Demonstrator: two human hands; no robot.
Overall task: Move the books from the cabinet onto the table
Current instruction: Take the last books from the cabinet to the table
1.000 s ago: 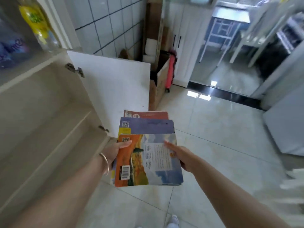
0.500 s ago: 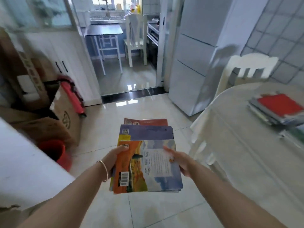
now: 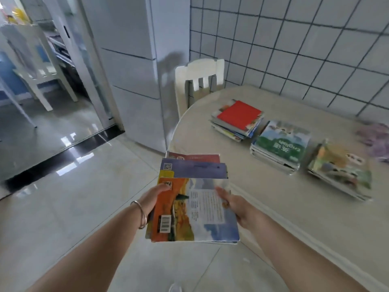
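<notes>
A fanned stack of books [image 3: 195, 199] sits between left hand [image 3: 152, 199] and right hand [image 3: 233, 204], each gripping one side

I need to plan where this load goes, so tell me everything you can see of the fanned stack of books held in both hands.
The fanned stack of paperback books lies flat, held by the left hand at its left edge and the right hand at its right. The top cover is orange and blue with a white text panel and a barcode sticker; a purple book with a yellow label and a red one jut out beyond it. The stack hangs over the tiled floor, at the edge of the cream round table.
</notes>
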